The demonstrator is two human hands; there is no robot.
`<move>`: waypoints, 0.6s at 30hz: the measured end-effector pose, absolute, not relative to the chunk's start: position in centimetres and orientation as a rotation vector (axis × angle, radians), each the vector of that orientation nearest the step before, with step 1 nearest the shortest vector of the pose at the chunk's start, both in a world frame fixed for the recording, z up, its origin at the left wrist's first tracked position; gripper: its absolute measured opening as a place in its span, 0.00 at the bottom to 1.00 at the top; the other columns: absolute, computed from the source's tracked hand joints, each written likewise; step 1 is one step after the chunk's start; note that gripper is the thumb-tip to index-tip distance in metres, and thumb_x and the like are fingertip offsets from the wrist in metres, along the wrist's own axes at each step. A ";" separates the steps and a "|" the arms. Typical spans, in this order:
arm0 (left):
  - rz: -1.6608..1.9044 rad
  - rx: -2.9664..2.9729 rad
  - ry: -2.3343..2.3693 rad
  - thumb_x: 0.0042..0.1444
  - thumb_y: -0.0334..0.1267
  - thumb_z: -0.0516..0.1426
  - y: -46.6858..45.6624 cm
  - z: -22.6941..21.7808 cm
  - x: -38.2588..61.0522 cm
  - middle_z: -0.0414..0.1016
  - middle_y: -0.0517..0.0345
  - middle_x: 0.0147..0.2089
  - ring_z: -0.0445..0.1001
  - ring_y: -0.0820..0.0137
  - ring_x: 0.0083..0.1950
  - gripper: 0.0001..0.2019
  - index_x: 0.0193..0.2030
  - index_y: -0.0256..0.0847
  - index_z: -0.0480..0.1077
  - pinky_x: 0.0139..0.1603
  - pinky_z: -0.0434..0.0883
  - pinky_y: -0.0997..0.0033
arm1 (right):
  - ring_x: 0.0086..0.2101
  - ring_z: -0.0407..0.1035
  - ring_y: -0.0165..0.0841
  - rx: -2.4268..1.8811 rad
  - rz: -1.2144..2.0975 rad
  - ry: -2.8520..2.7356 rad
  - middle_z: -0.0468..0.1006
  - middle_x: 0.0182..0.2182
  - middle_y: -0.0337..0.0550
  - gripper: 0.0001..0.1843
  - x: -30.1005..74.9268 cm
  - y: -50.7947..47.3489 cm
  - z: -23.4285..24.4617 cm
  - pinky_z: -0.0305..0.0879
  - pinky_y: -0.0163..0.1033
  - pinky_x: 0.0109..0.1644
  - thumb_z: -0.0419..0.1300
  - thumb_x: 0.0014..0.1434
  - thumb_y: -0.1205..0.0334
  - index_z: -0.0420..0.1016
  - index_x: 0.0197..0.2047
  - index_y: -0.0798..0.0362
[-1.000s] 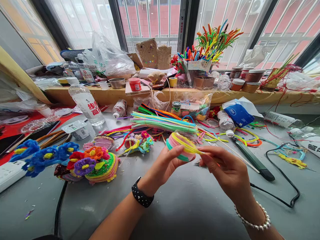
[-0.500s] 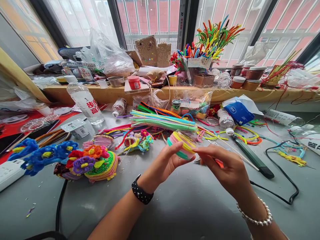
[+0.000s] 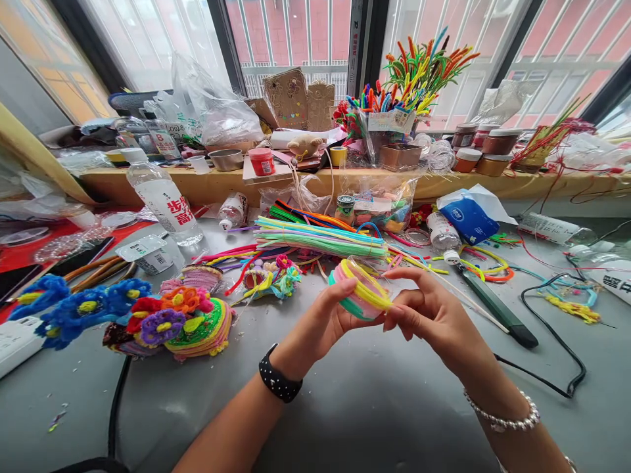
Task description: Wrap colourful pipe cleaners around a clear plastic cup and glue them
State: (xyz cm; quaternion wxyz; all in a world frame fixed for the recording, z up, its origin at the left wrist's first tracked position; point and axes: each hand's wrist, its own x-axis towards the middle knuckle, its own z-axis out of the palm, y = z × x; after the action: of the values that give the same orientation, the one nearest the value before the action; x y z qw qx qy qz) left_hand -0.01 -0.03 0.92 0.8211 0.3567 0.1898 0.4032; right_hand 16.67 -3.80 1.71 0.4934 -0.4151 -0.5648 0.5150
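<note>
A small clear cup (image 3: pixel 359 289), wound with teal, pink and yellow pipe cleaner, is tilted in my left hand (image 3: pixel 329 314). The left thumb lies along its near side and the fingers are partly hidden behind and below it. At the cup's right side, my right hand (image 3: pixel 428 320) pinches the yellow pipe cleaner (image 3: pixel 378 299) near the rim between thumb and fingers. Just behind the cup lies a bundle of pastel pipe cleaners (image 3: pixel 318 238). Left of my hands sit a striped pot with fuzzy flowers (image 3: pixel 200 328) and a smaller flower piece (image 3: pixel 273 277).
A green-handled tool (image 3: pixel 497 307) lies to the right, beside a black cable (image 3: pixel 552 387). Several plastic bottles stand or lie about, one upright bottle (image 3: pixel 162 197) at left. Along the wooden ledge (image 3: pixel 197 184) are jars, a metal bowl and a pot of pipe-cleaner stems (image 3: pixel 401 154).
My right hand has turned and shifted slightly down along the cup's edge, its index finger now lifted. The yellow strand shows more around the rim. My left hand keeps its hold.
</note>
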 end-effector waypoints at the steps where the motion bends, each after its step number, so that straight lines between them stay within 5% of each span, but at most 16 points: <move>1: 0.843 0.753 0.408 0.49 0.44 0.60 0.0 0.9 0.0 0.79 0.52 0.37 0.77 0.68 0.36 0.15 0.40 0.35 0.74 0.40 0.74 0.67 | 0.19 0.62 0.22 -1.002 1.283 -1.366 0.76 0.19 0.33 0.19 16.7 -3.8 1.9 0.60 0.25 0.22 0.63 0.54 0.57 0.63 0.47 0.52; 18: 0.438 0.704 0.289 0.44 0.50 0.59 0.3 -0.1 -0.8 0.79 0.49 0.31 0.77 0.65 0.30 0.22 0.38 0.31 0.75 0.33 0.73 0.67 | 0.20 0.64 0.25 -0.992 1.177 -1.768 0.77 0.20 0.40 0.11 18.6 -3.7 2.5 0.60 0.30 0.21 0.66 0.48 0.54 0.79 0.27 0.54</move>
State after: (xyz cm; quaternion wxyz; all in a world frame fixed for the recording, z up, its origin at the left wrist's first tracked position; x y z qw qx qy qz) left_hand -0.77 0.32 -0.12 0.9051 0.3410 0.1401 0.2120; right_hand 18.58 -3.72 2.50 0.3882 -0.3898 -0.6952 0.4625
